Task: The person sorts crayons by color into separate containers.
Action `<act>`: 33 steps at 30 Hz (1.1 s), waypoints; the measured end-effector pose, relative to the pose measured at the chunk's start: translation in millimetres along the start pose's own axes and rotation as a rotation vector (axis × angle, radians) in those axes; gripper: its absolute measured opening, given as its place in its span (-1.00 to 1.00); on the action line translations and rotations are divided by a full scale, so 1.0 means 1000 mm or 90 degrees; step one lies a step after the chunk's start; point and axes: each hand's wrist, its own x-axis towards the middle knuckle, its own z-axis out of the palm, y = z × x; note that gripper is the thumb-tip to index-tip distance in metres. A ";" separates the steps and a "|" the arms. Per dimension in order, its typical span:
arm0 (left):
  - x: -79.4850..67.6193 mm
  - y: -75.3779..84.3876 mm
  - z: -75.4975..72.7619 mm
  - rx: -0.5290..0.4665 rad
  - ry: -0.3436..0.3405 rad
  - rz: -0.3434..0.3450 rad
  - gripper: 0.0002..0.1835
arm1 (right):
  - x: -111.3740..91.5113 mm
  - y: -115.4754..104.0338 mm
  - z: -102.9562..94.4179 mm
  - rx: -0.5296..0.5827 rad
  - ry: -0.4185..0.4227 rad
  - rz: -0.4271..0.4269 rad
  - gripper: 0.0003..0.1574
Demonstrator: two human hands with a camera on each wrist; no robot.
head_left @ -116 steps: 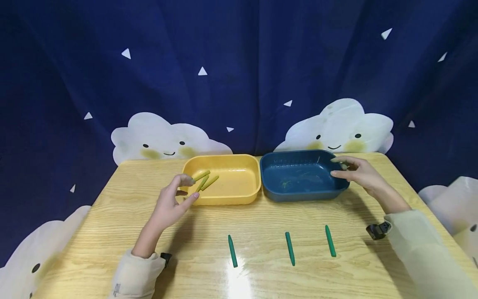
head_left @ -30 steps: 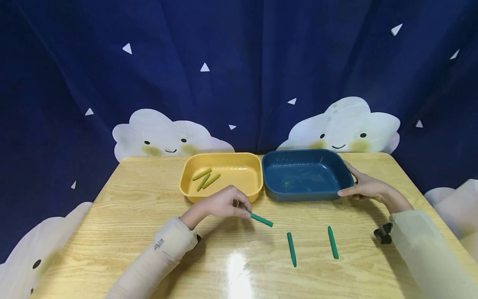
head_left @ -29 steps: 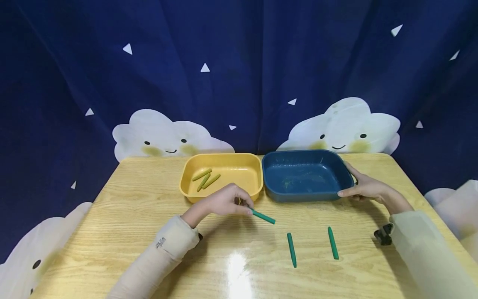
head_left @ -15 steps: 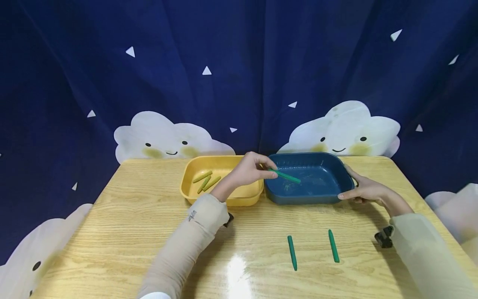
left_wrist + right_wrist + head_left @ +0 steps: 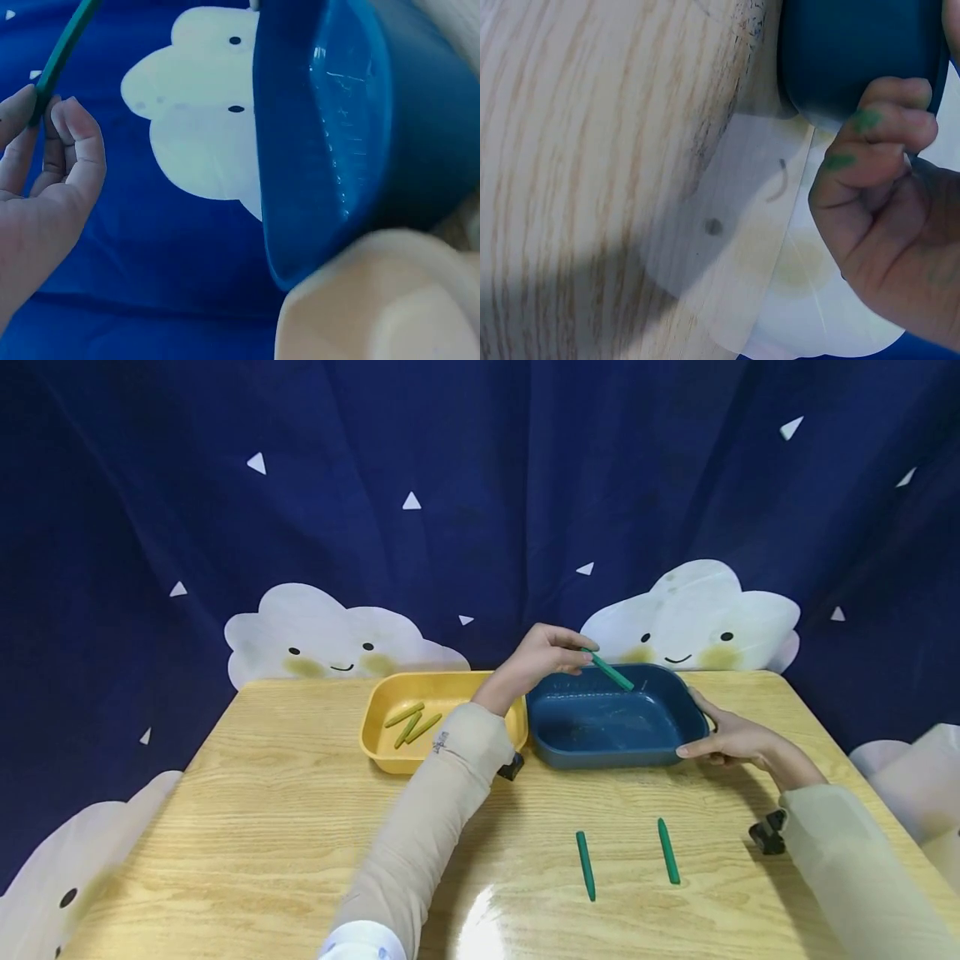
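My left hand (image 5: 551, 656) pinches a green crayon (image 5: 613, 672) between thumb and fingers, over the back of the blue plastic bin (image 5: 607, 758). In the left wrist view the crayon (image 5: 66, 45) points up from the fingertips, beside the bin's wall. At the bin's right end, my right hand (image 5: 738, 739) grips it, thumb at the front corner and another finger along the end. The right wrist view shows several fingers curled against the bin (image 5: 855, 52), with green smudges on two of them. Two more green crayons, one left (image 5: 586, 866) and one right (image 5: 668, 852), lie on the table.
A yellow bin (image 5: 442, 764) touches the blue one on its left and holds several olive-yellow crayons (image 5: 423, 728). Both stand toward the back of the wooden table (image 5: 262, 827), before a dark blue curtain (image 5: 480, 485) with cloud prints. The left forearm crosses the yellow bin's right part.
My left hand picked a green crayon off the table and carried it right and up, over the blue bin. My right hand moved from above that bin's right end to gripping it.
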 end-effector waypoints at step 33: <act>0.066 -0.035 0.020 -0.049 0.003 -0.179 -0.65 | -0.007 -0.018 0.017 -0.008 -0.014 0.007 0.39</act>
